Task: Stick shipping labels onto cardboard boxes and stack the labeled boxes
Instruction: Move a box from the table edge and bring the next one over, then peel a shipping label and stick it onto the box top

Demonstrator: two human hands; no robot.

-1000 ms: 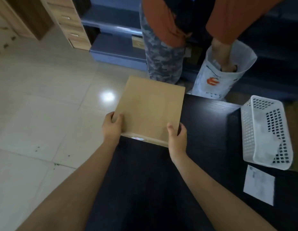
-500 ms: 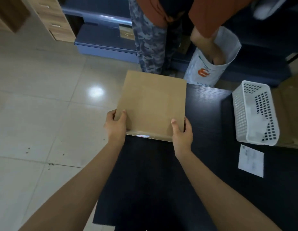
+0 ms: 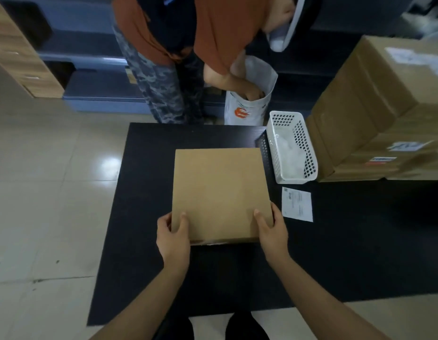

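Observation:
A flat plain cardboard box (image 3: 219, 190) sits over the middle of the black table (image 3: 347, 253). My left hand (image 3: 173, 238) grips its near left corner, thumb on top. My right hand (image 3: 271, 230) grips its near right corner the same way. A white shipping label (image 3: 297, 204) lies on the table just right of the box. Further right, a stack of cardboard boxes (image 3: 382, 114) with labels on them stands at the table's right side.
A white perforated basket (image 3: 292, 148) with white sheets inside stands between the held box and the stack. Across the table a person in an orange top reaches into a white bag (image 3: 247, 104). Tiled floor (image 3: 48, 192) lies left; a wooden drawer unit (image 3: 19, 52) stands far left.
The box has come from beyond the table's left edge to over its middle, nearer to me. The basket, label and box stack now show more fully on the right.

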